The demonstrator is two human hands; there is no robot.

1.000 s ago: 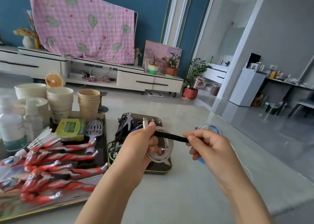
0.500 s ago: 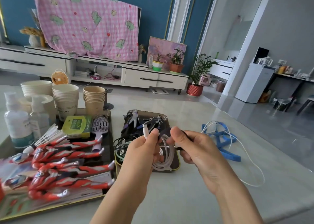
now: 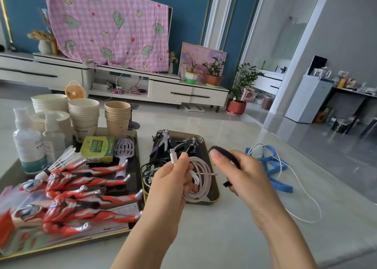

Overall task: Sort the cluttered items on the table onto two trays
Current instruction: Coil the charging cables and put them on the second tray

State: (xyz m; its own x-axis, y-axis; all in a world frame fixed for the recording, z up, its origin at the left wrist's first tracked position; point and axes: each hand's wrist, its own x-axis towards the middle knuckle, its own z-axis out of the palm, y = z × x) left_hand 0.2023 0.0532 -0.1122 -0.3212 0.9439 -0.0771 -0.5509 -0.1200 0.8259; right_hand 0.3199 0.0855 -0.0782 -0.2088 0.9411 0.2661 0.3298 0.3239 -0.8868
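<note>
My left hand (image 3: pixel 173 179) grips a coiled white cable (image 3: pixel 201 182), its plug end sticking up above my fingers, over the small dark tray (image 3: pixel 216 195). My right hand (image 3: pixel 242 172) holds a black strap (image 3: pixel 226 153) that arcs over its fingers just right of the coil. In that tray lie dark figures (image 3: pixel 163 144) and dark cables (image 3: pixel 148 169). The large tray (image 3: pixel 134 138) on the left carries red and silver figures (image 3: pixel 85 187), a purple hairbrush (image 3: pixel 124 152) and a green box (image 3: pixel 98 148).
Blue straps (image 3: pixel 275 166) and a loose white cable (image 3: pixel 306 197) lie on the table to the right. Stacked paper cups (image 3: pixel 83 115), bowls (image 3: pixel 50 103) and two spray bottles (image 3: pixel 28 144) stand at the back left. The table's right edge runs beside the floor.
The black strap was stretched straight between both hands; now my right hand has pulled away to the right with it curved over the fingers. The view has shifted, showing more of the table's right side.
</note>
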